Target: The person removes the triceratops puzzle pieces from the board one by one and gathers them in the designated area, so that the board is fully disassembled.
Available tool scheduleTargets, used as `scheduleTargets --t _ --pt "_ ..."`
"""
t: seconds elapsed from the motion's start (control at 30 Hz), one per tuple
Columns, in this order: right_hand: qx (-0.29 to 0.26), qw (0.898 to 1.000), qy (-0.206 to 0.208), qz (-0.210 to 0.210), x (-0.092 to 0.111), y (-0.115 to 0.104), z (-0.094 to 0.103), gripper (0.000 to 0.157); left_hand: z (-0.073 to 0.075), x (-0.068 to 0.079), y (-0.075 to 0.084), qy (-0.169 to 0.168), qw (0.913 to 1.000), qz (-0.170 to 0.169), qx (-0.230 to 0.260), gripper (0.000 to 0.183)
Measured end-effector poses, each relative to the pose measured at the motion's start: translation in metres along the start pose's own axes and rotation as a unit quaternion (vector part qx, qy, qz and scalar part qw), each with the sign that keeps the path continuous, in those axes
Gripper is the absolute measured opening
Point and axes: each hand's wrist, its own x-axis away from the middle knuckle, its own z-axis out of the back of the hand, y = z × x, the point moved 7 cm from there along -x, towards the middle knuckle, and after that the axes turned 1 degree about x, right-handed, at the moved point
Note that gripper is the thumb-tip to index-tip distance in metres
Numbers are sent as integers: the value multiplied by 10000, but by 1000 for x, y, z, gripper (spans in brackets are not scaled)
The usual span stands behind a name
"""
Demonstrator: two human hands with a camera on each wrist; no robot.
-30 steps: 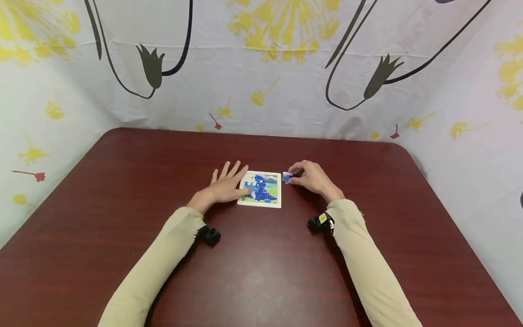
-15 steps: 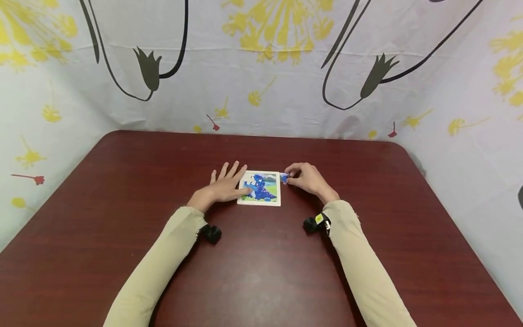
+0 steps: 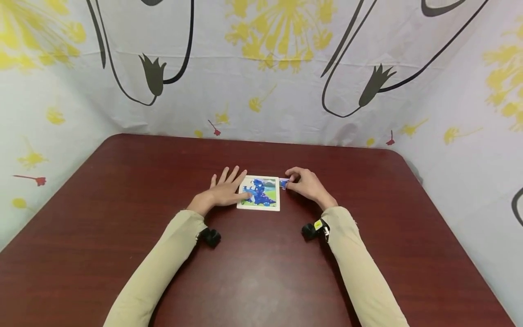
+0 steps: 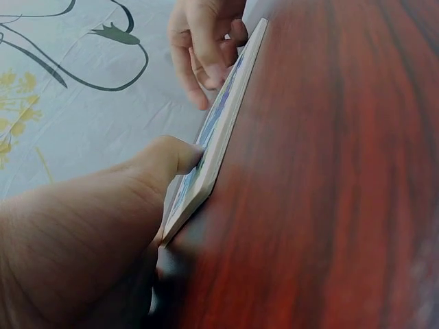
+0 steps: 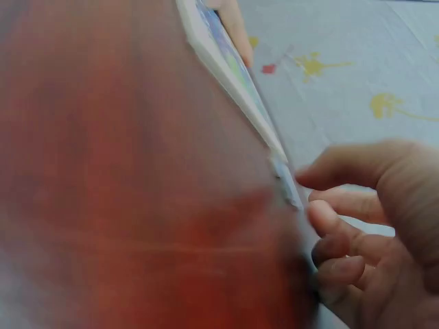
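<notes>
A square jigsaw puzzle [image 3: 267,193] with a blue dinosaur picture in a pale frame lies flat on the table. My left hand [image 3: 220,193] spreads its fingers along the frame's left side, its thumb resting on the picture. In the left wrist view that thumb [image 4: 180,156] presses over the frame's edge. Beside the right edge of the frame, a small blue puzzle piece [image 3: 283,183] lies against or very near it. My right hand [image 3: 308,185] has its thumb and bent fingers at this piece, apparently pinching it. The right wrist view shows the piece [image 5: 284,181] edge-on, slightly blurred.
The dark red-brown table [image 3: 253,272] has rounded far corners. Behind and beside it hangs a white cloth [image 3: 261,118] with yellow and grey plant prints. Small black cameras [image 3: 211,237] are strapped at both wrists.
My right hand has slid the puzzle piece left, closing the gap to the frame's right edge. The left hand stays on the puzzle. The head view has shifted slightly.
</notes>
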Motion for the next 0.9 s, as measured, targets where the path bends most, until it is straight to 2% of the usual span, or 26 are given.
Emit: scheduleTargets --t 0.17,0.23,0.37,0.57,0.77,0.9 --pt "-1162 9925 146 -350 4 11 16 37 1 -1 1 -9 10000 33 29 83" --pt "-1328 9901 161 -426 6 14 21 35 0 -1 1 -19 10000 44 2 82" --pt "-925 9954 113 -228 7 9 20 30 -2 -1 -1 -4 10000 86 -21 82" --pt "-107 9993 -105 354 2 -20 6 25 1 -5 -1 51 9999 128 -92 83" --pt "615 9889 -706 1157 3 -60 -21 30 -2 -4 -4 -57 9994 315 -154 81" --pt "808 9840 -938 1283 -2 -76 -38 31 -4 -4 -4 -83 9992 319 -204 81"
